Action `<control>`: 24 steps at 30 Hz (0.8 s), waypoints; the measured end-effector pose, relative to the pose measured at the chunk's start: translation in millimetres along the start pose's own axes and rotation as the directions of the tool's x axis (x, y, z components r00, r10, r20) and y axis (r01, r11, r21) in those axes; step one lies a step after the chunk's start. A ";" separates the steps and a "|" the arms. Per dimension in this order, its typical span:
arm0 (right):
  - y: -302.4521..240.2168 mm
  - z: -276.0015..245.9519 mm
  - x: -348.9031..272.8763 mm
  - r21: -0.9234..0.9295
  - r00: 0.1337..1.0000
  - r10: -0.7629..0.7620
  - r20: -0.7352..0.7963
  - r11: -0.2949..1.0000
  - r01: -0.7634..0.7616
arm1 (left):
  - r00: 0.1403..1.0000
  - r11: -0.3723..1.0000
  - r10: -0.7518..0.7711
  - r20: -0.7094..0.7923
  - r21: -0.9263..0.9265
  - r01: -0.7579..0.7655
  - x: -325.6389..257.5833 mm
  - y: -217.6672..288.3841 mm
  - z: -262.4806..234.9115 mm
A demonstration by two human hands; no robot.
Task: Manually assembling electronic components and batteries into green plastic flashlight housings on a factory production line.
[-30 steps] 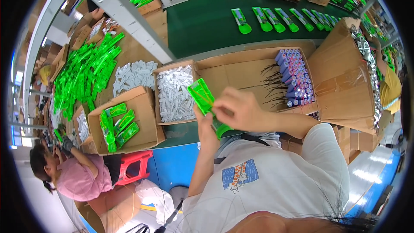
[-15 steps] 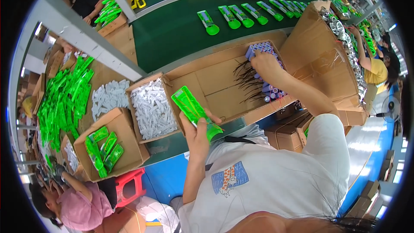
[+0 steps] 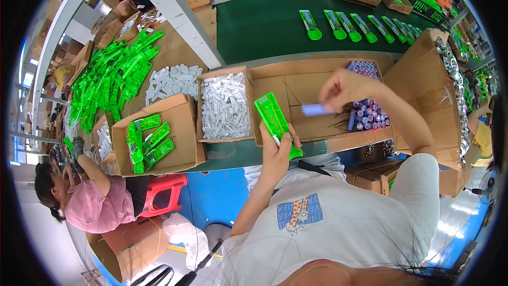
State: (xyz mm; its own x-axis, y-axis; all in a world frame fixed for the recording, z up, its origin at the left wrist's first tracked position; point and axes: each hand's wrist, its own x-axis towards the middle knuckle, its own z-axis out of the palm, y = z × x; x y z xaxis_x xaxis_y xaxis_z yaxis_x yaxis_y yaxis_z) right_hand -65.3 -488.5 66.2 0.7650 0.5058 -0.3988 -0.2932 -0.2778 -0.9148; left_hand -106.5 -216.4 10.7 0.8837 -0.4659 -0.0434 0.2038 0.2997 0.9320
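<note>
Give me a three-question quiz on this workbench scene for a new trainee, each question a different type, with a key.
1. Open question: Which of the wearer's hands holds a green casing?
2. True or false: The wearer's right hand is empty.
3. Multiple choice: What fills the carton directly left of the long carton with the batch of purple cylinders?
A) Silver discs
B) Small white parts
C) Yellow frames

Key:
1. The left hand.
2. False; it holds a single purple cylinder, blurred in the picture.
3. B.
</note>
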 end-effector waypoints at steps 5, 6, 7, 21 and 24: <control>-11.7 78.2 26.3 0.225 0.966 -0.070 -0.248 0.966 0.127 | 0.999 0.998 0.029 -0.040 0.062 -0.026 2.4 -3.2 6.9; -11.5 87.0 28.5 0.277 0.975 -0.026 -0.222 0.957 0.089 | 0.997 0.993 0.047 -0.058 0.109 -0.041 3.7 -0.8 7.9; -12.0 93.4 31.5 0.329 0.982 0.019 -0.185 0.943 0.044 | 0.996 0.993 0.053 -0.069 0.110 -0.045 3.4 -0.9 5.6; -20.5 81.1 264.9 -0.817 0.697 -0.695 0.175 0.293 0.497 | 0.914 0.918 -0.082 -0.397 -0.386 -0.086 -18.3 19.4 -79.8; -12.1 88.3 297.5 -0.837 0.737 -0.599 0.312 0.193 0.512 | 0.895 0.893 -0.084 -0.437 -0.432 -0.127 -24.8 20.5 -86.0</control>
State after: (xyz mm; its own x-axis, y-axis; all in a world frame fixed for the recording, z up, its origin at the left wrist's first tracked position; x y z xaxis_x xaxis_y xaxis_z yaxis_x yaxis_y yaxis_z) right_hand 115.2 -262.6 -47.0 0.5606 0.7942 0.2345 0.8148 -0.4786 -0.3272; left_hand -88.0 -127.1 0.0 0.9585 -0.0783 -0.2742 0.2513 0.6865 0.6823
